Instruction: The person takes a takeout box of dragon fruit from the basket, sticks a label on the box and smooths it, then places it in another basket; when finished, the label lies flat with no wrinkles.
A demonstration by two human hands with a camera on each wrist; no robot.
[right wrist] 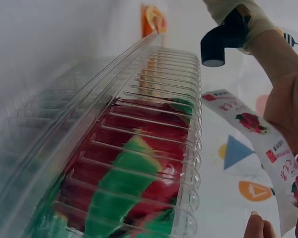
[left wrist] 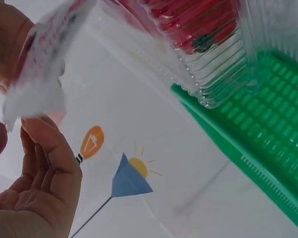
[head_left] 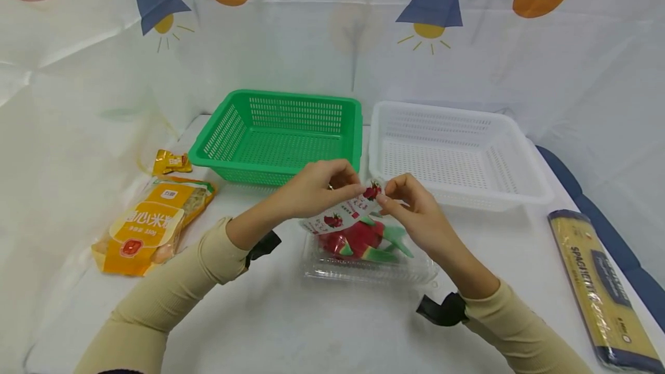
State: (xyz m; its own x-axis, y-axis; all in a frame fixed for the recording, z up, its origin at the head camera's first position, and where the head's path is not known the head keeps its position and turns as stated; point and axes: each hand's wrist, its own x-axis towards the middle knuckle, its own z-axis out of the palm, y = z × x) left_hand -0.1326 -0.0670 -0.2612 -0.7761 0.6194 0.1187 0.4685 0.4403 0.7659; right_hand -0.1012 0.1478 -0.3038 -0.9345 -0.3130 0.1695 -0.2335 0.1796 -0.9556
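While the orange snack bag (head_left: 150,225) lies at the far left of the surface (head_left: 291,316), the left hand (head_left: 317,189) pinches one end of the label strip (head_left: 347,211) and the right hand (head_left: 415,212) pinches the other end. The strip spans above the clear clamshell box (head_left: 363,258) holding dragon fruit (head_left: 353,238), in front of the green basket (head_left: 280,131) and white basket (head_left: 457,149). A spaghetti pack (head_left: 597,287) lies far right.

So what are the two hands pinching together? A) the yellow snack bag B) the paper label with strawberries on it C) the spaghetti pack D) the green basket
B: the left hand and right hand both pinch the paper label above the clear box holding the red fruit.
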